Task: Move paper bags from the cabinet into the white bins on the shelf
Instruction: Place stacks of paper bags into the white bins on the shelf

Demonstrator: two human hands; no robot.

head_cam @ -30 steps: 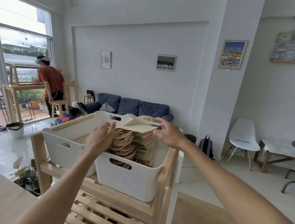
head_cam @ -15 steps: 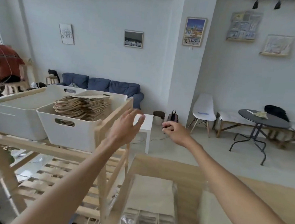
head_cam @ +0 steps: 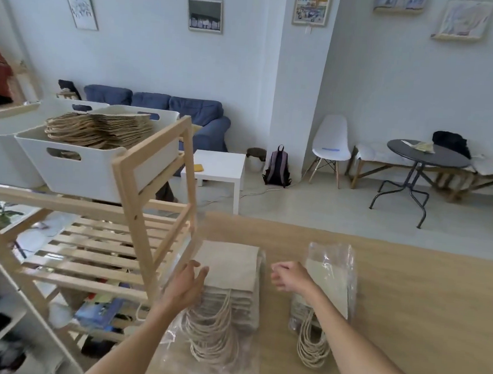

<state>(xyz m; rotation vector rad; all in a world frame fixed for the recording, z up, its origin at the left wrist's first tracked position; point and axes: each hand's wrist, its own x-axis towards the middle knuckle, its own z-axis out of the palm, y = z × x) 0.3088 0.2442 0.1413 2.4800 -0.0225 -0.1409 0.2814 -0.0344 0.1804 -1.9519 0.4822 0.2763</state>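
**Hands back at the supply stack; next batch not yet gripped**

Head view. Compared with a second ago, when both hands were pressed against the brown bags in the bin, the gaze has swung right and down onto the wooden worktop [head_cam: 408, 288] of the cabinet. That load now sits in the right-hand white bin [head_cam: 93, 171] on the top shelf [head_cam: 61, 201], the stack of paper bags [head_cam: 96, 129] rising above its rim. Judgement: one transfer is finished and the next pick is starting.

On the worktop lie two supplies: an opened stack of bags [head_cam: 227, 268] on clear plastic, cord handles pointing toward the wearer, and a wrapped pack [head_cam: 329, 282] just to its right.

Left hand [head_cam: 186, 285]: forearm extended, fingers spread, resting at the near left edge of the opened stack, touching it, not closed on anything. Right hand [head_cam: 287, 277]: loosely curled and empty, hanging between the two stacks, wrist slightly bent; blur hides the fingertips. The hands are apart, flanking the opened stack.
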